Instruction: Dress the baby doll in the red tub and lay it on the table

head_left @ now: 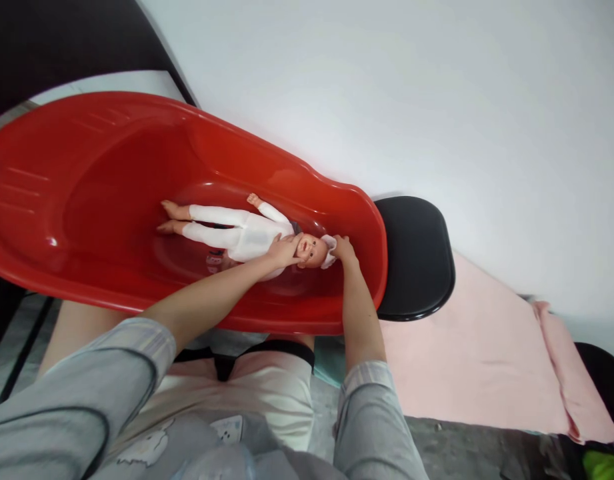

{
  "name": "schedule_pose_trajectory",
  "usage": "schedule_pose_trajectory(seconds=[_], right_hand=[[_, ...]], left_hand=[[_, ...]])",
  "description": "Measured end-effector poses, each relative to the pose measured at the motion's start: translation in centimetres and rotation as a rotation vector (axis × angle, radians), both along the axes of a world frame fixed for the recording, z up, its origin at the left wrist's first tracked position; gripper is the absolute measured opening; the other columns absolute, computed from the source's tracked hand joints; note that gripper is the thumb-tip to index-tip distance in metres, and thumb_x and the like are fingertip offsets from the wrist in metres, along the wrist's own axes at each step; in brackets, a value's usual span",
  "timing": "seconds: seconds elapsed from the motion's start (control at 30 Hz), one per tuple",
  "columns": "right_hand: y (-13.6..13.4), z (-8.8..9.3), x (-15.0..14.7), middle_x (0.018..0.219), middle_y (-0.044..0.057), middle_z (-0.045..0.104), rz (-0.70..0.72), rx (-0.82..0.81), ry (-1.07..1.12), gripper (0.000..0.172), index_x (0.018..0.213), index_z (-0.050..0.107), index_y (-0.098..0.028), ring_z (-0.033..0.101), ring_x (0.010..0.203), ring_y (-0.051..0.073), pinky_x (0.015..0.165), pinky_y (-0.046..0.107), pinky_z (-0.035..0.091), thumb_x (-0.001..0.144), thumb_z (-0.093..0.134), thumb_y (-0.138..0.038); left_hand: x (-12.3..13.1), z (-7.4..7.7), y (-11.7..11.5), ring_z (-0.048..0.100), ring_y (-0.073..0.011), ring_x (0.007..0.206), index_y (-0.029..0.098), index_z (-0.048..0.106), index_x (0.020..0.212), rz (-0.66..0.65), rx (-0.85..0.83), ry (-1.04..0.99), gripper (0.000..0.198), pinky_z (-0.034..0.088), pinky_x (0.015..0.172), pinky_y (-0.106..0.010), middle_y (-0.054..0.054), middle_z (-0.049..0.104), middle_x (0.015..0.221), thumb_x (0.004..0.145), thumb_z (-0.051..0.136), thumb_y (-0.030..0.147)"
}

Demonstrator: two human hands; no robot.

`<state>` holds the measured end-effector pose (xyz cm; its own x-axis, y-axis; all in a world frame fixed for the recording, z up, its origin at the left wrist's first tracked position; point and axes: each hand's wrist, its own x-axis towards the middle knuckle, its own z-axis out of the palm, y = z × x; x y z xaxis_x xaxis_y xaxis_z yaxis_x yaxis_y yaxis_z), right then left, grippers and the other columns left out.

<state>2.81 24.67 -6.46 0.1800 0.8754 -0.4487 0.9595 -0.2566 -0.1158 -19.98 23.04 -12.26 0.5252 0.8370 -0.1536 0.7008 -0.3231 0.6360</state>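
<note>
The white-clothed, flesh-toned doll (257,235) lies face-up in the glossy red tub (97,173). The left hand (284,251) contacts its chin, closure indeterminable; the right hand (345,248), beside its crown, pinches a crumpled whitish-pink cloth (329,251).

Between the left end of the red tub (111,150) and the doll (259,235), a hand could pass. Left forearm (207,298) and right forearm (361,303) cross the near edge, a gap between; the wall (387,93) hems the far edge.

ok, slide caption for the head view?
Doll lying in a red tub, left hand by its chin, right hand at pale cloth by its head.
</note>
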Motion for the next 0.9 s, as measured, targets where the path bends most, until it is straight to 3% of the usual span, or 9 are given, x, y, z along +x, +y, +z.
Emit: schedule_pose_trajectory(seconds=[0.13, 0.23, 0.37, 0.5, 0.67, 0.73, 0.8, 0.9], right_hand=[[0.0, -1.2, -1.4, 0.161, 0.021, 0.042, -0.030, 0.252, 0.107, 0.059, 0.155, 0.053, -0.014, 0.067, 0.122, 0.027, 0.108, 0.038, 0.055, 0.096, 0.050, -0.013], [0.3, -2.2, -2.2, 0.167, 0.018, 0.034, 0.042, 0.322, 0.199, 0.070, 0.162, 0.046, -0.014, 0.057, 0.140, 0.027, 0.120, 0.040, 0.049, 0.092, 0.047, -0.008], [1.0, -3.2, -2.6, 0.161, 0.018, 0.044, 0.156, 0.345, 0.358, 0.071, 0.159, 0.049, -0.010, 0.048, 0.150, 0.024, 0.129, 0.037, 0.039, 0.087, 0.047, -0.009], [1.6, -4.0, -2.9, 0.161, 0.013, 0.049, 0.268, 0.325, 0.510, 0.064, 0.148, 0.061, -0.012, 0.039, 0.158, 0.021, 0.135, 0.038, 0.028, 0.085, 0.047, -0.011], [1.7, -4.9, -3.3, 0.166, 0.010, 0.044, 0.355, 0.327, 0.627, 0.059, 0.146, 0.064, -0.017, 0.036, 0.160, 0.023, 0.136, 0.041, 0.027, 0.089, 0.052, -0.019], [1.5, -5.2, -3.6, 0.170, 0.010, 0.037, 0.361, 0.352, 0.651, 0.061, 0.148, 0.061, -0.018, 0.035, 0.161, 0.024, 0.136, 0.041, 0.028, 0.087, 0.053, -0.019], [1.4, -5.3, -4.0, 0.173, 0.012, 0.029, 0.342, 0.379, 0.675, 0.066, 0.153, 0.056, -0.016, 0.035, 0.161, 0.025, 0.135, 0.041, 0.030, 0.087, 0.052, -0.019], [1.0, -5.0, -4.7, 0.174, 0.015, 0.023, 0.320, 0.408, 0.692, 0.074, 0.162, 0.043, -0.015, 0.031, 0.162, 0.026, 0.135, 0.043, 0.029, 0.089, 0.052, -0.020]], left_hand=[[0.1, 0.1, -0.1, 0.047, -0.0352, 0.151, 0.013, 0.034, 0.166, -0.008, 0.000, 0.008, 0.088, 0.023, 0.128, -0.056, -0.021, 0.051, 0.163, 0.092, 0.076, 0.036], [0.0, 0.1, -0.1, 0.047, -0.0351, 0.150, 0.014, 0.034, 0.166, -0.011, 0.007, 0.005, 0.088, 0.025, 0.127, -0.058, -0.021, 0.050, 0.163, 0.091, 0.076, 0.035], [-0.1, 0.0, -0.1, 0.052, -0.0350, 0.146, 0.017, 0.040, 0.162, -0.017, 0.023, -0.020, 0.084, 0.027, 0.126, -0.059, -0.019, 0.059, 0.154, 0.089, 0.078, 0.033], [0.1, -0.4, -0.1, 0.048, -0.0349, 0.149, 0.019, 0.046, 0.156, -0.007, 0.060, -0.053, 0.077, 0.026, 0.127, -0.060, -0.018, 0.055, 0.158, 0.087, 0.080, 0.029], [0.3, -0.9, 0.5, 0.055, -0.0411, 0.136, 0.011, 0.057, 0.134, 0.101, 0.143, -0.067, 0.089, 0.042, 0.117, -0.048, -0.023, 0.060, 0.141, 0.060, 0.103, 0.032], [0.2, -0.9, 1.0, 0.059, -0.0408, 0.127, 0.012, 0.058, 0.124, 0.161, 0.150, -0.092, 0.086, 0.047, 0.111, -0.047, -0.022, 0.061, 0.133, 0.056, 0.106, 0.033], [0.0, -0.8, 1.5, 0.060, -0.0393, 0.122, 0.014, 0.057, 0.116, 0.222, 0.154, -0.142, 0.075, 0.049, 0.107, -0.047, -0.019, 0.061, 0.126, 0.061, 0.103, 0.035], [-0.3, -0.7, 2.0, 0.061, -0.0359, 0.123, 0.014, 0.056, 0.115, 0.355, 0.129, -0.262, 0.052, 0.050, 0.108, -0.045, -0.017, 0.060, 0.121, 0.084, 0.088, 0.041]])
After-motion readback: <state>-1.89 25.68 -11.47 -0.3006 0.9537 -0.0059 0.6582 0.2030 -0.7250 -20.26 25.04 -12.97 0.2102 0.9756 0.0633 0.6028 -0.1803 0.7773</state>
